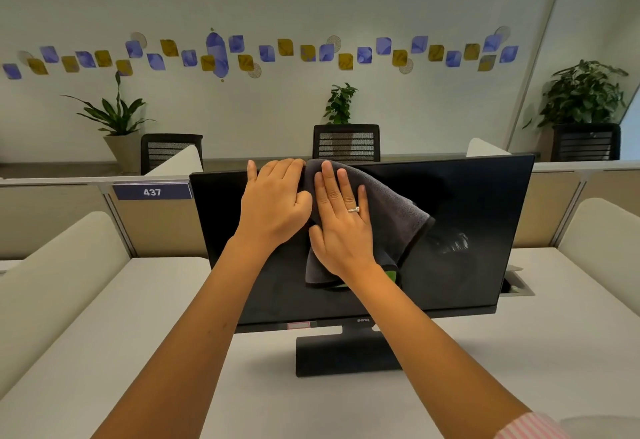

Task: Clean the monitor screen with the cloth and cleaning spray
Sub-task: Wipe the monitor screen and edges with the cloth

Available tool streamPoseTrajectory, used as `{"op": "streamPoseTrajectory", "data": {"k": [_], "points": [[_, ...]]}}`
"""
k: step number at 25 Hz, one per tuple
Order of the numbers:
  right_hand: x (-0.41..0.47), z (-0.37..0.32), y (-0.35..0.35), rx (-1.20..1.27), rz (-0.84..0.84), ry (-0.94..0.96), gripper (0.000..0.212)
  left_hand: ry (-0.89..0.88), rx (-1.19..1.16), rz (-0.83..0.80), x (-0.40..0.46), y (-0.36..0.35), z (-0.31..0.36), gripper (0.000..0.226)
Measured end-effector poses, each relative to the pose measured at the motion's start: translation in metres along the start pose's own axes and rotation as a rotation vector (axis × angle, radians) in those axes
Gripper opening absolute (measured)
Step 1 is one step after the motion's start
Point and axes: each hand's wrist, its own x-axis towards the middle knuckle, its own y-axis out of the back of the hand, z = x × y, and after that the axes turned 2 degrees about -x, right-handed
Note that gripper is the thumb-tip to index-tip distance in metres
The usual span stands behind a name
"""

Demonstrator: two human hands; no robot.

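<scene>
the right hand [341, 227] is pressing the dark cloth [388, 210] flat-fingered against the monitor screen [467, 196] near its top middle; the left hand [273, 203] is gripping the top edge, fingers curled. pushing hard risks tipping the monitor backward on the tabletop [519, 352]; the streak at right may get missed.

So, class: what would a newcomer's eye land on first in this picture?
Two hands at the centre: the right hand presses a dark cloth flat on the black monitor, while the left hand grips its top edge. A smear shows right of the cloth.
</scene>
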Motion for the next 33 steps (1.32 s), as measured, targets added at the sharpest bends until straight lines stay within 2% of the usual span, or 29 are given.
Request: {"op": "streamPoseTrajectory", "data": {"k": [4, 14, 21, 27, 33], "points": [[-0.005, 0.030, 0.011, -0.038, 0.011, -0.087, 0.080, -0.001, -0.022, -0.013, -0.001, 0.001, -0.004, 0.057], [-0.024, 0.131, 0.053, -0.113, 0.032, -0.349, 0.078, 0.004, -0.027, -0.048, -0.001, 0.004, -0.003, 0.056], [-0.035, 0.190, 0.078, -0.125, 0.039, -0.458, 0.075, 0.038, -0.015, -0.039, 0.002, 0.002, 0.000, 0.053], [-0.037, 0.201, 0.080, -0.108, 0.032, -0.439, 0.074, 0.089, 0.099, -0.095, 0.012, -0.006, 0.017, 0.042], [-0.030, 0.179, 0.072, -0.074, 0.012, -0.391, 0.077, -0.034, 0.117, -0.207, 0.025, -0.025, 0.060, 0.054]]}}
